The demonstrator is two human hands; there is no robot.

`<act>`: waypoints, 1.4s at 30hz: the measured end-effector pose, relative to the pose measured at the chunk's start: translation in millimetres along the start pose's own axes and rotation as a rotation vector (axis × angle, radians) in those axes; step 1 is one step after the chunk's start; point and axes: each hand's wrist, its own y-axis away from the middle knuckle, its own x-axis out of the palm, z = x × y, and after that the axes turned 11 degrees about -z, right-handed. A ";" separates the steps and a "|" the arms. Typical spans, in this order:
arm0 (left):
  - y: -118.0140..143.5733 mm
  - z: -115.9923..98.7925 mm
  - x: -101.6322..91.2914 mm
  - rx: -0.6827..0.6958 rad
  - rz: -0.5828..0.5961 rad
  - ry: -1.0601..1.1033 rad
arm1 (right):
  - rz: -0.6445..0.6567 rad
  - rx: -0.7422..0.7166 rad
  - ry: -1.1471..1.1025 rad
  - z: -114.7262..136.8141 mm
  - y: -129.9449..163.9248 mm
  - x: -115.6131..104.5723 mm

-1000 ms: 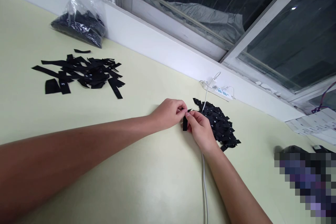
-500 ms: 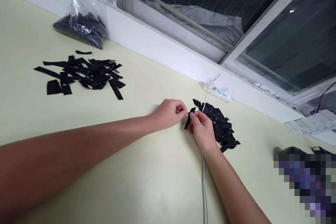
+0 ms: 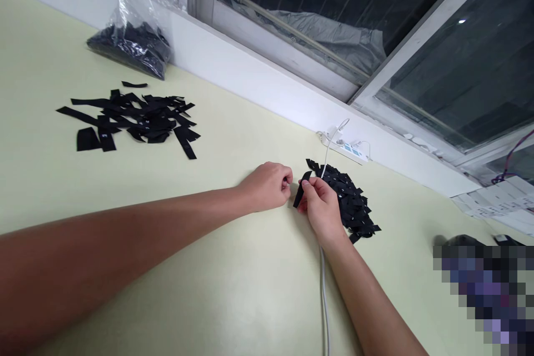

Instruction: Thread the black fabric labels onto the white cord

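No writing is readable; the small white marks on the black pieces are too tiny to make out. My right hand (image 3: 319,203) pinches a narrow black strip (image 3: 299,192), bent over my fingertips, just left of the near pile (image 3: 348,203). My left hand (image 3: 269,186), curled, holds nothing visible

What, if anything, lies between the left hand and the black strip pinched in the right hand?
Nothing visible. The left hand is curled just left of the black strip, which the right hand pinches; only bare table shows in the narrow gap between them.
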 end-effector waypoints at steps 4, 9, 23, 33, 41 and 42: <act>-3.2 -0.7 -0.5 -0.116 -0.098 0.091 | 0.003 -0.021 0.012 -0.3 -0.2 -0.1; -5.2 2.5 2.6 -0.107 -0.117 0.246 | -0.009 0.003 0.008 3.9 1.2 0.8; -4.1 -2.8 -1.8 -0.158 -0.043 0.447 | -0.011 0.000 -0.033 5.1 2.6 1.5; -4.8 -1.5 -1.7 -0.172 -0.046 0.478 | -0.031 -0.052 -0.002 3.3 1.8 -0.2; -5.9 2.0 -0.4 -0.149 -0.036 0.510 | 0.004 -0.132 0.053 4.2 3.4 -1.0; -6.1 2.4 -0.2 -0.147 -0.040 0.507 | 0.013 -0.155 0.070 3.8 3.6 -1.3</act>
